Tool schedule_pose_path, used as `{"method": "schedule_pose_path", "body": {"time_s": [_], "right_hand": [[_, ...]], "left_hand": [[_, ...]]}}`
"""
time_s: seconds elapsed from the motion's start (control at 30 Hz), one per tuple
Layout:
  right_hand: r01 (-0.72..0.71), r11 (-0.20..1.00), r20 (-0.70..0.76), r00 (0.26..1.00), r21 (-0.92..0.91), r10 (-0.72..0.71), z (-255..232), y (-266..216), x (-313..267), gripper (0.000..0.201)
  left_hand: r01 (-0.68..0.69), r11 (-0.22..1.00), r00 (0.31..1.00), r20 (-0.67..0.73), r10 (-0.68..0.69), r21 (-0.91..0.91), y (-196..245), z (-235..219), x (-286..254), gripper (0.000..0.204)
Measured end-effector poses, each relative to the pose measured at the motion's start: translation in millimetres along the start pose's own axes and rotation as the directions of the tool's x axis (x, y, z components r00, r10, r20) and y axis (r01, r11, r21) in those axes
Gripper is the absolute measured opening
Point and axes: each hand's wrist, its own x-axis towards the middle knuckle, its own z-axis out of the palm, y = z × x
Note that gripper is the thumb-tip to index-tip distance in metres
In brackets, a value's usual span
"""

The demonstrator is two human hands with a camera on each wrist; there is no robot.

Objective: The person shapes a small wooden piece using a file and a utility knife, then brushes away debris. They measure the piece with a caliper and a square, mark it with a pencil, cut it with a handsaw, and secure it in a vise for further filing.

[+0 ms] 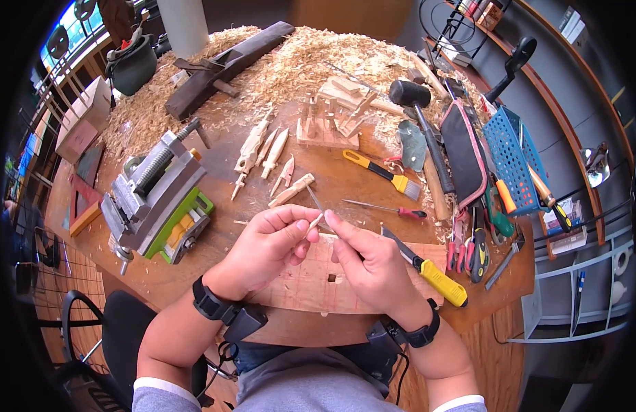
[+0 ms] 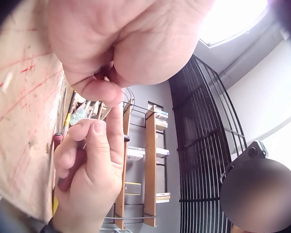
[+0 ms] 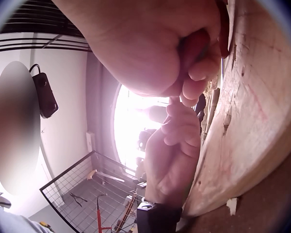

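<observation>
In the head view my left hand (image 1: 273,237) pinches a small pale wood piece (image 1: 317,221) between thumb and fingers. My right hand (image 1: 373,268) meets it there, thumb and forefinger close together at the piece. It grips a slim metal tool (image 1: 314,197), whose thin grey end sticks up past the fingertips; the kind of tool cannot be told. Something red, like a handle (image 3: 196,47), shows inside the right palm in the right wrist view. Both hands are over a flat wooden board (image 1: 290,292) with red pencil lines and a small square hole. The fingers hide most of the wood piece.
Carved wood pieces (image 1: 252,147) lie beyond the hands. A grey vise (image 1: 156,189) stands left. Toward the right are a yellow-handled knife (image 1: 441,280), a brush (image 1: 383,172), a red-handled slim tool (image 1: 390,209), a mallet (image 1: 408,94) and a blue basket (image 1: 513,161). Shavings (image 1: 352,51) cover the back.
</observation>
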Motion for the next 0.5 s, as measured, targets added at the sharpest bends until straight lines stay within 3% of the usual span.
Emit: {"method": "schedule_pose_path", "body": {"time_s": [0.17, 0.23, 0.37, 0.43, 0.5], "right_hand": [[-0.021, 0.999, -0.043, 0.999, 0.050, 0.023, -7.6, -5.4, -3.9, 0.046], [-0.062, 0.998, 0.052, 0.997, 0.005, 0.062, -8.6, -6.3, -5.6, 0.045], [-0.040, 0.999, 0.057, 0.998, 0.035, 0.038, -3.1, 1.9, -1.0, 0.044], [-0.104, 0.984, -0.059, 0.992, 0.144, 0.114, -3.0, 1.9, -1.6, 0.043], [-0.165, 0.966, -0.028, 0.984, 0.198, 0.174, -7.6, -6.9, -1.4, 0.043]], "left_hand": [[-0.009, 1.000, 0.999, -0.031, 0.009, -0.015, 2.0, 5.7, -0.5, 0.021], [-0.014, 1.000, 0.999, -0.032, 0.013, -0.014, 1.0, 5.0, -0.7, 0.021], [-0.006, 0.999, 1.000, 0.016, 0.005, 0.035, -0.4, 3.3, 0.7, 0.021], [-0.016, 1.000, 1.000, -0.013, 0.016, 0.016, 1.9, 4.2, 1.0, 0.020], [-0.022, 1.000, 1.000, 0.000, 0.022, 0.005, 2.3, 5.6, 0.2, 0.020]]}}
